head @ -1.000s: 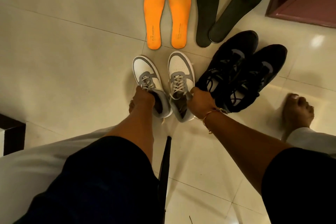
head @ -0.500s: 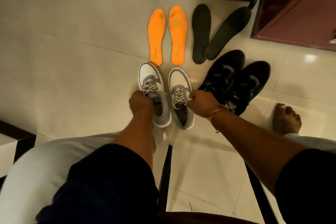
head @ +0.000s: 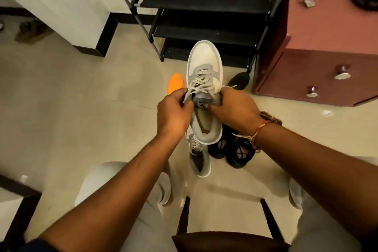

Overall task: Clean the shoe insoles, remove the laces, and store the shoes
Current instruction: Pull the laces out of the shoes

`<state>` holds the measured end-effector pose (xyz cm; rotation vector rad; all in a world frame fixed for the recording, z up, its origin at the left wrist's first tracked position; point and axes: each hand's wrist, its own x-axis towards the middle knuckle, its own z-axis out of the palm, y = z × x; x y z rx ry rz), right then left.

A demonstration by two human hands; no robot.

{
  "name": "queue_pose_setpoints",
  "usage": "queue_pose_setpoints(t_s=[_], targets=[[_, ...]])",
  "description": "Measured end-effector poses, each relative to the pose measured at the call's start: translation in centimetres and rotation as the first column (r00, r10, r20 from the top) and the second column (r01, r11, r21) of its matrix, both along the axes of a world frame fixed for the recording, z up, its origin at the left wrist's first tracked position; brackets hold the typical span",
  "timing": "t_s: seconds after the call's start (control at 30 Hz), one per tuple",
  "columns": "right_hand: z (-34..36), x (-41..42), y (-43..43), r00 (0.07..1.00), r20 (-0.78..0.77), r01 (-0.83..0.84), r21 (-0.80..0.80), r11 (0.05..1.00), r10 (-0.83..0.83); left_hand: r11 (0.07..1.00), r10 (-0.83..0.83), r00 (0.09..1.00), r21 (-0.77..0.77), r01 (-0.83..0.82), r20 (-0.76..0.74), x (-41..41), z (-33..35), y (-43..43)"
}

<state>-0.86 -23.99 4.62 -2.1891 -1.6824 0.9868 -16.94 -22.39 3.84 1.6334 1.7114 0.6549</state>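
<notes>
Shoe (head: 204, 61), 12 o'clock: left hand (head: 176, 109) is pinching lace (head: 199, 86); right hand (head: 237, 106) is gripping collar. Unlacing is seemingly beginning; next, lace wants pulling through eyelets.

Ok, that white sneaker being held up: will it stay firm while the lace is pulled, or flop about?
Probably firm: the white sneaker holds its shape with the left hand and right hand gripping only its collar end. Likely light, being held out by that end alone. The lace looks limp and should come out floppy.
</notes>
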Motion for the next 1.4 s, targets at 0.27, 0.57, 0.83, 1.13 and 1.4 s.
queue_pose_setpoints(t_s=[0.27,0.57,0.83,1.13,1.4], targets=[[-1.3,0.9,-0.4,0.976,-0.1,0.215,0.27,0.938,-0.195,0.981,0.183,0.959,0.029,-0.194,0.217,1.9,-1.4,0.2],[-3.7,1.5,2.1,0.962,-0.183,0.249,0.275,0.929,-0.204,0.939,0.301,0.804,-0.308,-0.154,0.514,2.8,-0.8,2.7],[-4.2,1.0,2.1,0.988,-0.105,0.142,0.322,0.936,-0.113,0.88,0.453,0.665,-0.416,-0.229,0.594,2.9,-0.8,3.3],[-4.6,1.4,2.0,0.989,-0.097,0.135,0.273,0.953,-0.113,0.873,0.485,0.531,-0.352,-0.337,0.695,2.0,-0.4,5.0],[-5.3,1.5,2.2,0.973,-0.158,0.203,0.249,0.947,-0.167,0.882,0.471,0.514,-0.375,-0.285,0.717,2.1,-0.9,5.0]])
